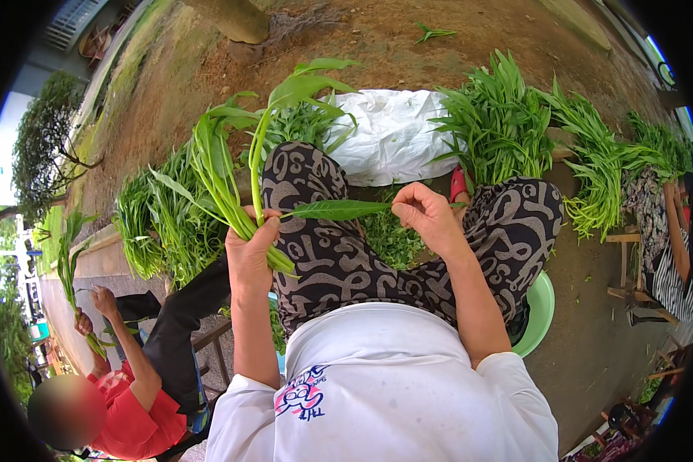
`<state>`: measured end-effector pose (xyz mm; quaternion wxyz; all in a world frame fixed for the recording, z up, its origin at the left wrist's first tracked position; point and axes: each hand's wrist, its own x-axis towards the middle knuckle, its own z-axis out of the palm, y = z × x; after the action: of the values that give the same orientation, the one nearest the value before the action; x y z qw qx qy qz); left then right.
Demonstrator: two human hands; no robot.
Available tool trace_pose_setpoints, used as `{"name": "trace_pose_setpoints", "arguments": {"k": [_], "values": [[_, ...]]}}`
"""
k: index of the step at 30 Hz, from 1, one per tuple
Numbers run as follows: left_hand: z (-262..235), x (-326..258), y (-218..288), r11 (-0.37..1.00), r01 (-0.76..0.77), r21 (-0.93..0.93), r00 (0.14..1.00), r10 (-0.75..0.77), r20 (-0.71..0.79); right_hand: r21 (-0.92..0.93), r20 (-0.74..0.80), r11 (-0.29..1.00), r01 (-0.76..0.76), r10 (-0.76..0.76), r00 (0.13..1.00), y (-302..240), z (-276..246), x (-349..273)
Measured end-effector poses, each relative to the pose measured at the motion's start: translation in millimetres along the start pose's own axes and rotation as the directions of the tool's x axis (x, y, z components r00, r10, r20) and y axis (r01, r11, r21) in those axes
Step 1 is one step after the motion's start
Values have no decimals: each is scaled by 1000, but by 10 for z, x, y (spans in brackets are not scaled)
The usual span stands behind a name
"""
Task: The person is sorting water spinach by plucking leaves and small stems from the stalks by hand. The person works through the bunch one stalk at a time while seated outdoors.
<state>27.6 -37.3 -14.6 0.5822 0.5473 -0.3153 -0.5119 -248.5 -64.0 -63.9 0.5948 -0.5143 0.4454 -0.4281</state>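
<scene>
My left hand is closed around a small bunch of water spinach stalks, long and pale green, with leafy tips pointing away from me. Their cut ends stick out below my fist, over my left thigh. From the bunch a single long leaf stretches across to the right. My right hand pinches the far tip of that leaf between thumb and fingers. Loose green leaves lie in a heap on the ground between my knees, below both hands.
A white sack lies beyond my knees. Water spinach piles stand at the right and left. A light green basin sits by my right hip. At left, a person in red holds stalks; another person sits far right.
</scene>
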Motion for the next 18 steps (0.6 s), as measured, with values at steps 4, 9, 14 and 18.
{"name": "trace_pose_setpoints", "arguments": {"k": [4,9,14,18], "values": [[24,-11,16,1000,-14,12,1000,15,-10,105,1,994,-8,7,1000,-29,1,4],[53,-99,73,1000,-28,12,999,28,-40,232,70,973,-18,2,998,-65,-4,-13],[28,-187,184,998,-66,18,997,66,-43,451,24,892,-30,22,999,-46,-27,9],[-36,-248,254,995,-98,17,994,98,-46,471,-23,881,-47,66,998,-61,-20,10]]}}
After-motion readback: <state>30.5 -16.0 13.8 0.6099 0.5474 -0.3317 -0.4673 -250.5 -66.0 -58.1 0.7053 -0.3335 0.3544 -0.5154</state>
